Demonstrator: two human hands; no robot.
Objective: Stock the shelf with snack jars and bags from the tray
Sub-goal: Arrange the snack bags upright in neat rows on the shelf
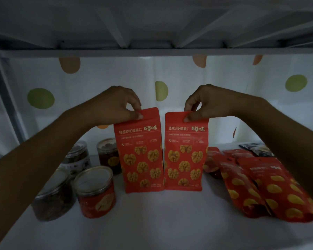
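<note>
Lining the left side of the white shelf (161,224), four snack jars are standing in two rows: a dark-filled jar (52,193) and a red-labelled jar (96,192) in front, and two back jars (78,156) behind them. Just right of the jars, the left hand (116,103) is pinching the top seal of the left walnut bag (140,152) between thumb and fingers, holding it upright. Whether its base is resting on the shelf or hanging just above it is hard to tell. Close beside it, the right walnut bag (185,152) is being held upright in the same way, with the right hand (204,103) pinching its top edge. Farther right, several flat red bags (260,186) are lying overlapped, and a dark packet (257,148) is lying behind them near the spotted curtain (98,78). The tray is not showing, so how much stock is waiting cannot be told. By the look of the shelf, stocking is well along: the jars and flat bags are in place, while the two walnut bags are being positioned at the centre and are not yet released.
</note>
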